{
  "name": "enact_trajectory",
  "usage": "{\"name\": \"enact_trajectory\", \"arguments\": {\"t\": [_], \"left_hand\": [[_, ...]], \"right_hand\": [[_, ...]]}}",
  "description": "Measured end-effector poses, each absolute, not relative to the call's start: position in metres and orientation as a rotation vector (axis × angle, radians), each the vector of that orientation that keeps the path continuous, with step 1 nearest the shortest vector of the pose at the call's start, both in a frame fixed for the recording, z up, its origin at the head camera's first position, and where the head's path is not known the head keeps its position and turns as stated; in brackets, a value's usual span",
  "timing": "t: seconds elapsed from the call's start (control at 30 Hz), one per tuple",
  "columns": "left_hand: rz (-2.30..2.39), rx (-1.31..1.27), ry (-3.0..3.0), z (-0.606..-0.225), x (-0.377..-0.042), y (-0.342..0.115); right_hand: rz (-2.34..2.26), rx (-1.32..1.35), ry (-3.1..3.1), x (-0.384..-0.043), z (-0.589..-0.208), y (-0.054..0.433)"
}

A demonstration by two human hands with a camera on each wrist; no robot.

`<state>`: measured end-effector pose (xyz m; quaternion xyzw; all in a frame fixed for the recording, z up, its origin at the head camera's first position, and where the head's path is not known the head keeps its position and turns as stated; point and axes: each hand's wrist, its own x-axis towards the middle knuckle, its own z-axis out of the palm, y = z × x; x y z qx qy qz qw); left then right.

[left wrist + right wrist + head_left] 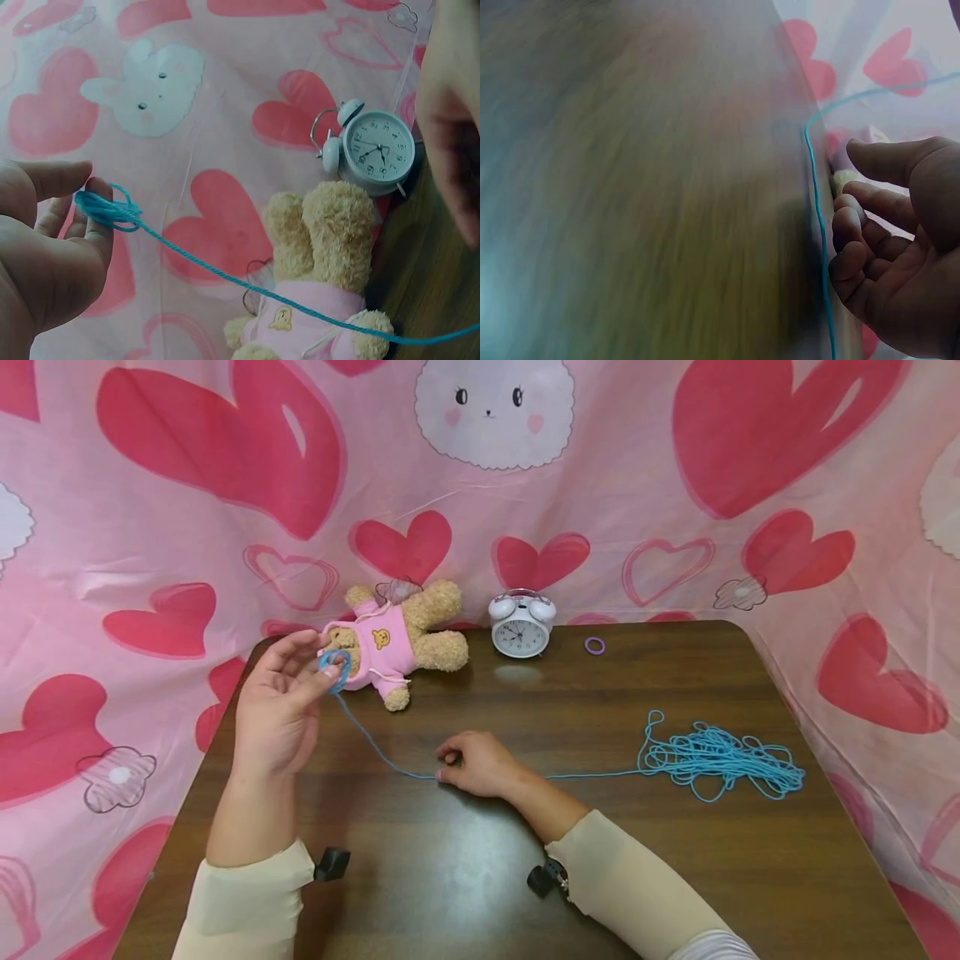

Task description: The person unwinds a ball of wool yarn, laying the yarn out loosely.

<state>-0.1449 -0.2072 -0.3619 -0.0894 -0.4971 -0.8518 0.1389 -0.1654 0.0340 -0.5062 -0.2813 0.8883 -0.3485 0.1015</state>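
My left hand (273, 714), raised at the left, pinches a small coil of blue cord (109, 211) between thumb and fingers. From the coil a single strand (247, 285) sags down to the right and runs along the table. Low over the middle of the table is my right hand (480, 766), beside that strand. In the right wrist view its thumb (889, 159) and fingers are apart, loosely bent, and the cord passes alongside them without being gripped. At the strand's other end lies a loose, tangled heap of the same blue cord (712, 760) on the right.
A teddy bear (390, 643) in a pink hoodie lies at the back left, partly behind my left hand. A white twin-bell alarm clock (521, 625) stands at the back, with a purple ring (595, 646) to its right. Pink heart-printed cloth (600, 493) surrounds the brown wooden table (480, 877).
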Motion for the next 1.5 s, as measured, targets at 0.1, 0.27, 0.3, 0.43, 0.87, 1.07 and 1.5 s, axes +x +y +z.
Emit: {"name": "enact_trajectory", "arguments": {"t": [0.1, 0.27, 0.3, 0.43, 0.87, 1.07, 1.5], "left_hand": [[-2.46, -0.262, -1.459, -0.362, -0.146, -0.203], [-2.462, -0.283, -1.483, -0.362, -0.147, -0.196], [-2.464, -0.291, -1.483, -0.362, -0.147, -0.195], [-2.476, -0.31, -1.487, -0.363, -0.147, -0.191], [-2.465, -0.273, -1.547, -0.369, -0.146, -0.183], [-2.462, -0.248, -1.554, -0.373, -0.146, -0.185], [-2.462, -0.185, -1.585, -0.384, -0.144, -0.193]], "right_hand": [[-0.981, -0.832, 2.609, -0.166, -0.507, 0.021], [-0.909, -0.848, 2.602, -0.167, -0.507, -0.001], [-0.894, -0.847, 2.606, -0.167, -0.508, -0.004], [-0.828, -0.853, 2.638, -0.167, -0.508, -0.018], [-0.838, -0.898, 2.666, -0.161, -0.507, -0.024], [-0.891, -0.93, 2.658, -0.156, -0.501, -0.014], [-1.046, -0.998, 2.7, -0.142, -0.483, 0.023]]}}
